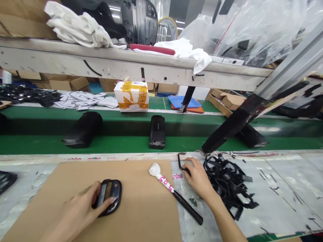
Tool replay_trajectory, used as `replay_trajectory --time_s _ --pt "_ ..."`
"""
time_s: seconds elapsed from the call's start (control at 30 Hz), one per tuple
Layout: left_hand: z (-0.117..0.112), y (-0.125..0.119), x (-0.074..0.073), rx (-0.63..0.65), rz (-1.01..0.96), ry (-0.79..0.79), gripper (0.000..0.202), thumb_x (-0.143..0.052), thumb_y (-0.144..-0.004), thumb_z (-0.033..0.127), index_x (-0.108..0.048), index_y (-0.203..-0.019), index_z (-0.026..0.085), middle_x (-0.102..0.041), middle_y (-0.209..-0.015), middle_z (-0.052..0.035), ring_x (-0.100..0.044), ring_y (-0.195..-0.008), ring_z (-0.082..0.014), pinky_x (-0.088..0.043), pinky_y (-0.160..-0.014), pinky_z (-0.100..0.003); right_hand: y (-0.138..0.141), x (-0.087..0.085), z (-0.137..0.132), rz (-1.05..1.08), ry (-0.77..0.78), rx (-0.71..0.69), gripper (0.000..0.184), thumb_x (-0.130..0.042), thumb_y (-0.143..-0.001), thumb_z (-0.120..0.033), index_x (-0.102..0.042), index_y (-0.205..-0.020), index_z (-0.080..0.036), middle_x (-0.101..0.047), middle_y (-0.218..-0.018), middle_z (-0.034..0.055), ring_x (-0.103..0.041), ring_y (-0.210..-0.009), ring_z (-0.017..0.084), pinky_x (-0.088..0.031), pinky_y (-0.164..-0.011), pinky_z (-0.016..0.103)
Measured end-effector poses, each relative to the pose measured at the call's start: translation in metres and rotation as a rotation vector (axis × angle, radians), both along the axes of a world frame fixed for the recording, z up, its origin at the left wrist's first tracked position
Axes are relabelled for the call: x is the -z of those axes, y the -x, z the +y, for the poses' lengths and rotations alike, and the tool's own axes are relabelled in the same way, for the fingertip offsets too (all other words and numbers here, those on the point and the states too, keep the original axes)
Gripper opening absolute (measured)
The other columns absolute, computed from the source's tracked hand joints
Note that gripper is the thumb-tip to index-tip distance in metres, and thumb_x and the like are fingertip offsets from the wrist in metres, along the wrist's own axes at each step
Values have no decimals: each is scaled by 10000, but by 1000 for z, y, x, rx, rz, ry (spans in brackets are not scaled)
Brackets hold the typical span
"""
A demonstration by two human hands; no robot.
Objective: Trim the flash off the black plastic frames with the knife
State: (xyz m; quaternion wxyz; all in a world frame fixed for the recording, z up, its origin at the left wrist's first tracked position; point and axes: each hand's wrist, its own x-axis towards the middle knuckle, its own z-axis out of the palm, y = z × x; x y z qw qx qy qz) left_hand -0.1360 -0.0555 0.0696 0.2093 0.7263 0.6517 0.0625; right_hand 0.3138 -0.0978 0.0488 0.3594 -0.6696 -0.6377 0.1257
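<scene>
My left hand (82,208) grips a glossy black plastic cover (116,192) with a rectangular opening, thumb on its near side and fingers around its left edge. The cover is held at the brown cardboard sheet (141,201). In my right hand (198,178) is a thin, bent black plastic frame piece (179,160), pinched between thumb and fingers; part of it is hidden. Right beside that hand lies a heap of similar black plastic pieces (228,185). Between my hands rests a black-handled tool (185,203), its head wrapped in white material.
Beyond the bench runs a green conveyor (126,144) carrying a black device (157,131) and other dark housings. A taped white box (131,97) stands behind it. Overhead is a shelf (121,69) holding cloths and parts. A black-wrapped post (224,132) slants up at right.
</scene>
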Motion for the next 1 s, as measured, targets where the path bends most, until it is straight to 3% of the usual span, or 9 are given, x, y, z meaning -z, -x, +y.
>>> replay_trajectory --time_s 0.13,0.23,0.3,0.37,0.5,0.6,0.73,0.87,1.0 --pt "5 -20 -9 77 -116 82 337 -547 -891 605 -602 -851 274 -719 -784 -31 -716 -774 -304 -445 -661 -316 3 -11 7 114 -24 -44 121 -620 -976 -326 -703 -995 -240 -719 -1233 112 -671 -1199 329 -519 -1047 526" --pt "18 -37 -22 59 -481 121 408 -583 -923 634 -684 -1054 261 -758 -985 -54 -712 -914 -293 -501 -787 -318 17 -21 13 314 -64 -52 212 -547 -1066 -422 -625 -1123 -232 -766 -964 68 -756 -932 262 -600 -866 423" --pt "29 -55 -23 -8 -803 154 493 -649 -894 672 -692 -1092 223 -733 -934 -54 -680 -845 -259 -514 -760 -303 36 -26 17 504 -105 -79 229 -569 -1069 -447 -611 -1122 -229 -731 -795 15 -723 -696 213 -595 -709 356" --pt "41 -79 -13 -124 -1104 191 563 -723 -835 708 -694 -1055 191 -635 -738 -3 -584 -661 -189 -475 -650 -265 62 -29 21 592 -168 -101 213 -612 -1056 -427 -650 -1098 -221 -712 -768 3 -673 -612 182 -569 -645 328" --pt "65 -132 22 -372 -1499 217 691 -869 -628 720 -716 -1004 162 -552 -640 34 -472 -545 -128 -388 -533 -221 114 -25 27 323 -294 -164 215 -551 -1089 -284 -721 -1209 -231 -715 -919 49 -690 -800 201 -570 -767 346" --pt "75 -159 42 -376 -1612 231 603 -882 -608 620 -732 -963 156 -541 -601 44 -437 -528 -116 -363 -510 -206 139 -13 34 163 -347 -288 281 -513 -1079 -171 -705 -1277 -227 -677 -953 61 -681 -852 205 -571 -768 325" --pt "74 -164 54 -361 -1659 244 445 -830 -660 512 -738 -927 168 -623 -663 14 -504 -583 -146 -411 -534 -222 151 11 39 150 -336 -358 271 -509 -1067 -121 -709 -1232 -201 -645 -941 61 -674 -802 190 -575 -724 290" --pt "68 -156 60 -363 -1642 261 448 -815 -730 575 -725 -909 174 -688 -759 -23 -581 -660 -179 -477 -609 -261 151 26 35 158 -238 -398 331 -479 -1090 -148 -693 -1327 -239 -636 -994 68 -682 -896 210 -582 -807 320" --pt "68 -155 60 -334 -1627 298 525 -844 -737 649 -684 -879 170 -694 -790 -33 -599 -694 -183 -491 -672 -278 149 31 29 157 -120 -428 354 -457 -1104 -196 -693 -1356 -275 -613 -1006 62 -670 -902 213 -581 -802 333"
